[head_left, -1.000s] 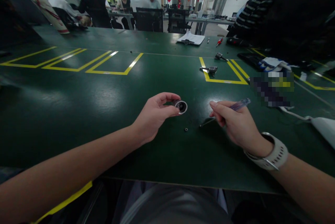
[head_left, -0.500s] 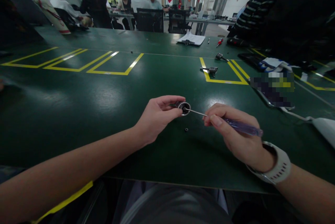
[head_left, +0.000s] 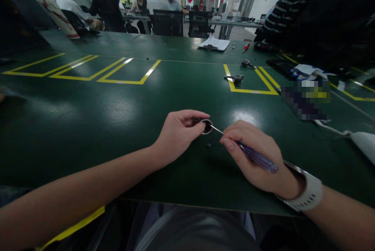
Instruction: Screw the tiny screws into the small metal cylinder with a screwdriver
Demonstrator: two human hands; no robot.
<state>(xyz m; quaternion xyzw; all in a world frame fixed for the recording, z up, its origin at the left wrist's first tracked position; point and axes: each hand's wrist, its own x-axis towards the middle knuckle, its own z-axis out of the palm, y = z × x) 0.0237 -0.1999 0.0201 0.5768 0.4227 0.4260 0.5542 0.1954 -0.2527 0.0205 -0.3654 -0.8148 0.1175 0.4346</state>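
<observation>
My left hand (head_left: 180,133) pinches a small dark part with a round metal rim (head_left: 208,126), just above the green table (head_left: 117,106). A screwdriver with a clear purple handle (head_left: 259,158) is in my right hand (head_left: 254,151), its thin shaft slanting left so that the tip is inside the ring. The tip itself cannot be seen. Below the ring, a tiny dark nut-like piece (head_left: 208,146) lies on the table.
Two metal parts (head_left: 238,79) (head_left: 247,63) lie near yellow tape at the right. Behind are a clipboard with paper (head_left: 215,43) and a red screwdriver (head_left: 246,47). A phone (head_left: 304,104), cable and gloves (head_left: 309,72) lie right. People sit beyond.
My right hand has moved slightly left, and the screwdriver handle has swung down and left, so the shaft is steeper. The ringed part in my left hand is a little lower.
</observation>
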